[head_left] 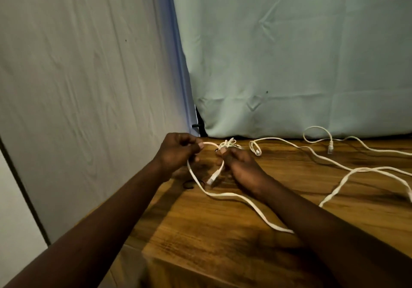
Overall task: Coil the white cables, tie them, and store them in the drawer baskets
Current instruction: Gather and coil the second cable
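Both forearms reach over the table [211, 243]. Left hand [178, 151] and right hand [242, 165] each pinch the white cable [223, 195] beside a small knotted bundle [230, 143]. Risk: slack trailing under the right arm may snag, loosening the coil.

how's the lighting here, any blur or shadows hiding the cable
Head view: dim warm light, no glare; the arms cast dark shadows on the table under the left hand and right hand; the cable shows clearly against the wood; hands a little soft; backdrop edges bow from the wide lens.
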Demonstrator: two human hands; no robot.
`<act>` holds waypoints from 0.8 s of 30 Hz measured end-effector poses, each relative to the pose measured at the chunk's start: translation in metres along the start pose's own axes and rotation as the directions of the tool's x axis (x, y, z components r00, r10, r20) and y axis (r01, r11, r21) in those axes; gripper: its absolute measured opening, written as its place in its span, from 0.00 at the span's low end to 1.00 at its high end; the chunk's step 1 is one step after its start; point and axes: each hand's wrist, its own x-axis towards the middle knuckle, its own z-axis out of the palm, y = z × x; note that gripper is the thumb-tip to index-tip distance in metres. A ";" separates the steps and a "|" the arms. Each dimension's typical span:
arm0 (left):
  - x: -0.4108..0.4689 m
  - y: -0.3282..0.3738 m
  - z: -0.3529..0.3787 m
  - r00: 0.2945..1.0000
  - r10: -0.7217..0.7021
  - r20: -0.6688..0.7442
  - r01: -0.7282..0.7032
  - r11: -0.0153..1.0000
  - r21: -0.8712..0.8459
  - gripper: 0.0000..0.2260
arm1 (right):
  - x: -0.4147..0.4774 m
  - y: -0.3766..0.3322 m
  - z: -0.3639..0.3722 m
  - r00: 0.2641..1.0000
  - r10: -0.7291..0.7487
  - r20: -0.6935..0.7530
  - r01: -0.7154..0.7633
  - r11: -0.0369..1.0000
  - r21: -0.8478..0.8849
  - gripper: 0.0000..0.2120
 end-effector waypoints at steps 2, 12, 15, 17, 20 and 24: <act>0.003 0.012 0.015 1.000 0.010 -0.019 -0.013 0.988 -0.152 0.04 | 0.005 -0.013 -0.006 0.998 0.043 -0.039 -0.029 0.946 0.322 0.17; 0.058 0.075 0.087 0.954 0.143 0.264 0.189 0.396 -0.899 0.03 | 0.006 -0.055 -0.107 0.979 -0.034 0.200 -0.121 0.693 0.711 0.18; 0.075 0.082 0.104 0.885 0.249 0.394 0.267 0.420 -0.867 0.10 | 0.005 -0.050 -0.132 0.989 -0.078 0.122 -0.045 0.639 0.768 0.21; 0.082 0.079 0.114 0.843 0.244 0.479 0.267 0.583 -0.767 0.13 | 0.003 -0.047 -0.150 0.993 -0.116 0.023 0.045 0.553 0.832 0.21; 0.086 0.070 0.121 0.791 0.181 0.584 0.248 0.778 -0.577 0.14 | -0.005 -0.046 -0.179 0.971 -0.141 -0.192 0.235 0.434 0.870 0.18; 0.092 0.066 0.116 0.798 0.172 0.577 0.184 0.843 -0.505 0.14 | -0.012 -0.046 -0.202 0.911 -0.111 -0.397 0.408 0.376 0.832 0.13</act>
